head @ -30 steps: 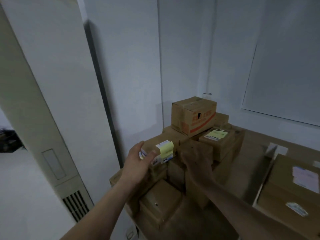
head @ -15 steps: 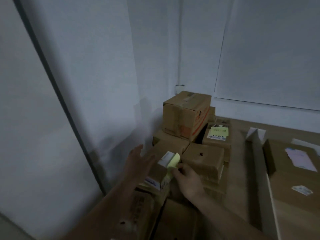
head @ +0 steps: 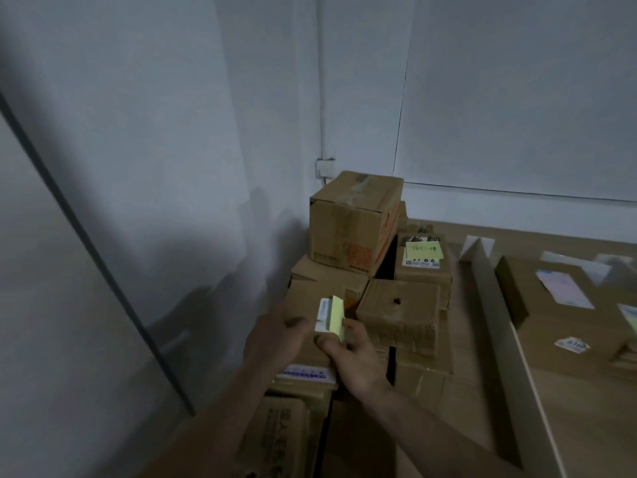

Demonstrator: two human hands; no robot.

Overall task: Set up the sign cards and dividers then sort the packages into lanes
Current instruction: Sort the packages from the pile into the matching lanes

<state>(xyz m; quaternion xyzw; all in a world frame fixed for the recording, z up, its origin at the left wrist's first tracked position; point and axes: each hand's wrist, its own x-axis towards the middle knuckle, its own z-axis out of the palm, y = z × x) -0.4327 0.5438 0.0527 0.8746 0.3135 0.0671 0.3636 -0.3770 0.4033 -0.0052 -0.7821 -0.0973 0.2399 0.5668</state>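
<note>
A pile of brown cardboard packages fills the corner on the left. My left hand [head: 275, 343] grips the near left side of a small package [head: 310, 301] that carries a white label and a yellow sticky note [head: 337, 317]. My right hand [head: 355, 363] pinches the lower edge of that note between thumb and fingers, and the note stands curled up off the package. Behind it sits a large box with orange print [head: 355, 225]. To the right of that box lies another package with a yellow note [head: 423, 260].
A long cardboard divider [head: 499, 326] runs toward me right of the pile, with a folded white sign card [head: 477, 248] at its far end. Labelled packages [head: 565, 305] lie in the lane beyond it. White walls close the left and back.
The view has swung right and down toward the pile. My right hand has come onto the yellow note and now pinches it, while my left hand has closed on the package's side.
</note>
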